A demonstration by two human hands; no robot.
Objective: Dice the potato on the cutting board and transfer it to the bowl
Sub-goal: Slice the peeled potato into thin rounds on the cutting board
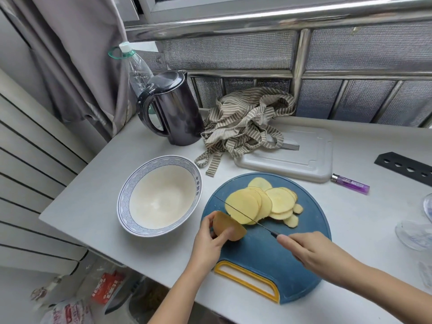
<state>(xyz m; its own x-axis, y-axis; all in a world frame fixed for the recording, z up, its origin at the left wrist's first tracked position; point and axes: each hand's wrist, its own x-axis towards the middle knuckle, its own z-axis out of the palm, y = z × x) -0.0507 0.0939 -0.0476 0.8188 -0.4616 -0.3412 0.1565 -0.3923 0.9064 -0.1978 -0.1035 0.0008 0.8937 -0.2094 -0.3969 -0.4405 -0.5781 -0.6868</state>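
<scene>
A round blue cutting board [261,258] with a yellow handle lies at the counter's front. On it, my left hand [210,239] holds the brown-skinned end piece of the potato [230,226]. Several pale yellow potato slices [264,204] lie fanned out just right of it. My right hand [313,251] grips the handle of a thin knife [243,212], whose blade runs between the potato piece and the slices. A white bowl [161,197] with a blue patterned rim stands empty to the left of the board.
A black kettle [170,108] and a plastic bottle [138,69] stand at the back left. A striped cloth [243,122] lies over a grey tray [304,157]. A purple lighter [350,183], a black perforated strip [406,167] and glassware [413,235] sit at the right.
</scene>
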